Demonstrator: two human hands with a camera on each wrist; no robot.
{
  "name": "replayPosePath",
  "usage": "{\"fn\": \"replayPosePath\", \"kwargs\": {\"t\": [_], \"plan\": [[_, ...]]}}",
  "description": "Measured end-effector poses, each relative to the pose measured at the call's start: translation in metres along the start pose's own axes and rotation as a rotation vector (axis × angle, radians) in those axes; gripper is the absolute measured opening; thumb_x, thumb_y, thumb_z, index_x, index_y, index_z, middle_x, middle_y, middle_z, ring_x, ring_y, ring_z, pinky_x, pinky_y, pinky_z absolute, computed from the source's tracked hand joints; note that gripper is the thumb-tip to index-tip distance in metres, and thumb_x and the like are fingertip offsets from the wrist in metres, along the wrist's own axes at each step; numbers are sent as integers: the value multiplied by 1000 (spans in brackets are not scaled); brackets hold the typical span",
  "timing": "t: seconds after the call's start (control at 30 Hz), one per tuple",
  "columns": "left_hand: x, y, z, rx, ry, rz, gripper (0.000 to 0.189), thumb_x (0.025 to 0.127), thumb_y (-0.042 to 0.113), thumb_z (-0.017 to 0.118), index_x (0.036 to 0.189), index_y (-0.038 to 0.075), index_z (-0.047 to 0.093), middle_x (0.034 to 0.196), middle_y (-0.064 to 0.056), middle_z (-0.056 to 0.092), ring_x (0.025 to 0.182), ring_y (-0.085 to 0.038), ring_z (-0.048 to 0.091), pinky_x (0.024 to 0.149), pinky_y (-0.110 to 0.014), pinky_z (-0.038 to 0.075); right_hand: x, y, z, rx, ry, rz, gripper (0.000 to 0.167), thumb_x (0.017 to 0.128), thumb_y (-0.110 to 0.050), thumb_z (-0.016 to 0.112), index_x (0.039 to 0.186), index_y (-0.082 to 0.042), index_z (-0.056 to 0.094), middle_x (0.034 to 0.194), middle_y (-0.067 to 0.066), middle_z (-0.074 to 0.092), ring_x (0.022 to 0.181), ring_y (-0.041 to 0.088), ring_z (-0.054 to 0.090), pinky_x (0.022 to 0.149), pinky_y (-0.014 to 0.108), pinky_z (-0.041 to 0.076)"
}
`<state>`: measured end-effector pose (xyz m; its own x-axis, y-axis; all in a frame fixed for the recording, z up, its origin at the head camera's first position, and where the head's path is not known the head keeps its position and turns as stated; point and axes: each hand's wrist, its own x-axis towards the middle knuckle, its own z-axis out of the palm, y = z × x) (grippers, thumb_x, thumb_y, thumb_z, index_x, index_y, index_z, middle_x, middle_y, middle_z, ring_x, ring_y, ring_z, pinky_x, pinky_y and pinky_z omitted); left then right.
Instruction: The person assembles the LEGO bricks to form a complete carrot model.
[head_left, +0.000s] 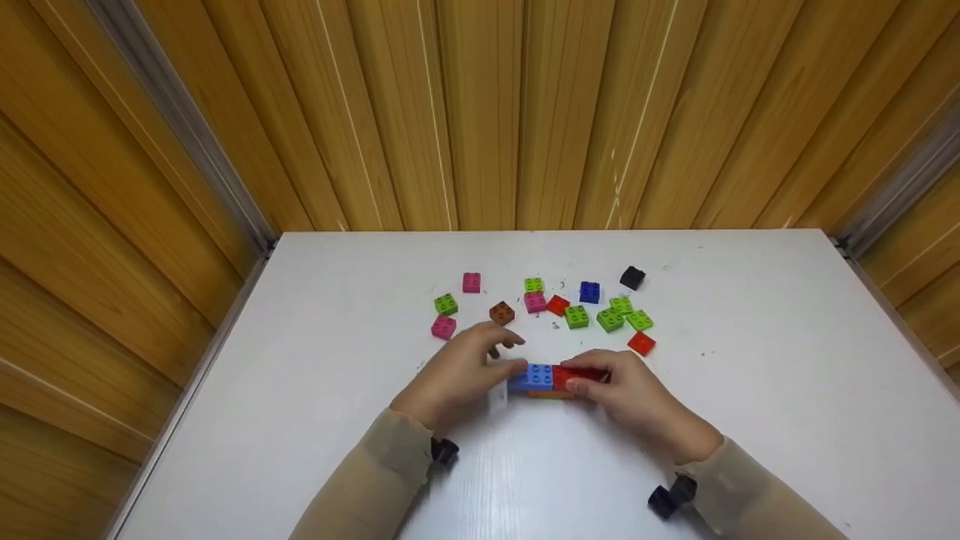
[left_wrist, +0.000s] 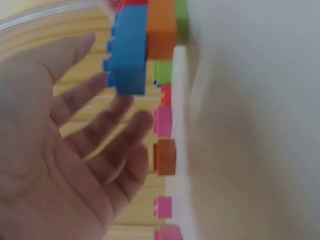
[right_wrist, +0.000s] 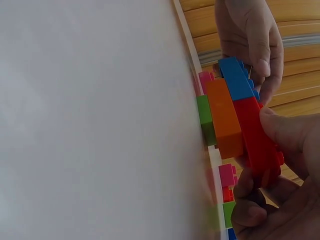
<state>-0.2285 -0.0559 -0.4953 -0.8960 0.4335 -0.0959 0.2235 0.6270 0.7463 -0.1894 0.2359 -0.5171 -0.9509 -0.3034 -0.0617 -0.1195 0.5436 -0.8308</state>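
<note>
A small stack of toy building bricks stands near the middle of the white table (head_left: 315,345). At its bottom is a green brick (right_wrist: 205,121), topped by an orange brick (right_wrist: 224,117). Side by side on the orange one are a light blue brick (head_left: 538,375), overhanging to the left, and a red brick (right_wrist: 255,135), overhanging to the right. My right hand (head_left: 637,394) pinches the red brick between thumb and fingers. Beside the blue brick's left end, my left hand (head_left: 465,367) is held with loosely bent fingers and grips nothing.
Behind the stack lie several loose bricks, among them a brown brick (head_left: 502,313), a pink brick (head_left: 471,283), a dark blue brick (head_left: 589,292) and a black brick (head_left: 632,277). A flat red piece (head_left: 641,343) lies beyond the right hand. Wood-look panels (head_left: 480,112) rise behind the table.
</note>
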Motion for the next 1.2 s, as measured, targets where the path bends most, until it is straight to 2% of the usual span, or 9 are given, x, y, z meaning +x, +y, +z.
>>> {"fn": "replayPosePath", "kwargs": {"t": [0.1,0.2,0.3,0.47,0.6,0.7,0.83,1.0,1.2], "plan": [[0,-8,-14,-12,158,-116,37,107,44,78,137,22,77,145,1,70,127,-23,68,116,-49,60,1,0,0,-1,-7,7,30,105,-25,82,135,-22,84,139,5,81,128,24,70,105,19,54],[1,-20,-26,-14,303,-191,37,107,38,78,135,14,75,140,-7,69,120,-26,68,111,-47,61,0,0,0,0,-10,0,30,105,-26,82,135,-21,84,139,6,81,126,25,70,104,20,55],[2,-33,-33,-7,375,-262,46,105,37,80,138,8,71,141,-12,66,114,-26,66,106,-46,62,-1,1,0,-2,-16,0,31,105,-26,82,136,-20,83,139,6,81,125,24,70,103,20,55],[2,-48,-37,1,376,-358,56,100,38,86,141,5,67,141,-16,67,108,-26,66,99,-46,64,-1,1,0,-2,-20,8,32,105,-27,82,137,-22,83,140,5,80,125,24,69,102,19,55],[5,-56,-35,-7,373,-391,56,98,33,89,139,1,68,130,-17,71,105,-27,67,93,-44,65,-1,1,-1,-9,-23,8,32,105,-28,82,137,-23,83,141,5,80,126,23,69,103,20,55],[7,-57,-32,-31,378,-410,51,97,28,90,135,0,71,125,-16,74,105,-27,68,95,-44,66,-1,1,-1,-12,-27,12,32,105,-28,82,137,-23,83,141,5,80,126,23,69,103,19,55],[8,-59,-30,-23,387,-401,42,98,23,89,129,0,74,122,-16,78,107,-28,72,100,-46,66,-1,1,-1,-13,-25,18,32,105,-28,83,137,-24,83,141,5,80,125,23,69,103,19,54],[9,-63,-31,-2,403,-369,33,98,19,87,124,1,77,118,-15,80,105,-28,74,96,-47,65,-1,0,-1,-10,-19,30,32,105,-29,83,137,-26,83,142,4,79,126,22,68,104,20,54],[9,-66,-33,2,394,-325,38,99,18,87,131,4,76,117,-14,77,102,-26,69,92,-45,62,-1,0,0,-1,-18,31,32,105,-29,83,137,-25,83,142,4,79,125,22,68,102,21,55]]}}
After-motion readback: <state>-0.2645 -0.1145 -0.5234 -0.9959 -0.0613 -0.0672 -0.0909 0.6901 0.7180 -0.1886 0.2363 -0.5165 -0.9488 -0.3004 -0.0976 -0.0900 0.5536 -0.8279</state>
